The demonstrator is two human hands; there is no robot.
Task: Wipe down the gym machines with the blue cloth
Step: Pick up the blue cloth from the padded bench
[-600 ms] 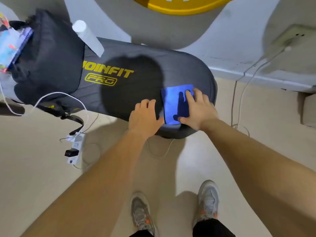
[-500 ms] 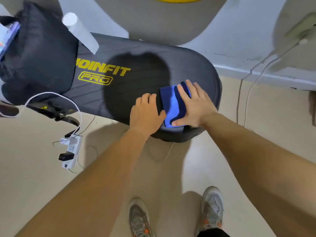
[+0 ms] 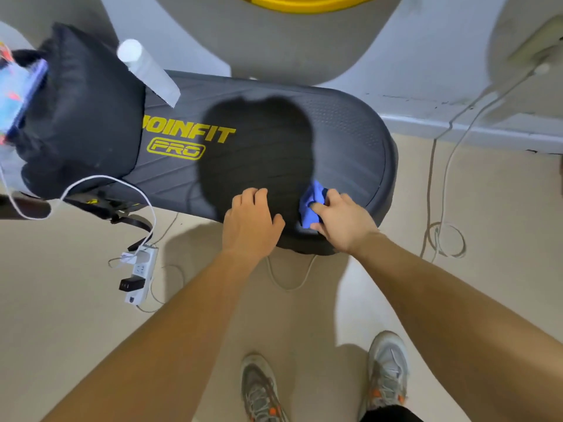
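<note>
A dark grey padded gym bench with yellow "JOINFIT PRO" lettering stretches across the middle of the head view. The blue cloth is bunched up at the bench's near right edge. My right hand is closed on the cloth, gripping it against the pad. Just to its left, my left hand rests flat on the near edge of the pad with fingers slightly apart and nothing in it.
A black bag and a white tube lie on the bench's left end, with a phone beside them. A white power strip and cables lie on the floor. My shoes stand below. A wall runs behind.
The cloth, flat under my right hand earlier, is now bunched in my closed fingers and pulled toward the bench's near edge. My left hand has stayed beside it.
</note>
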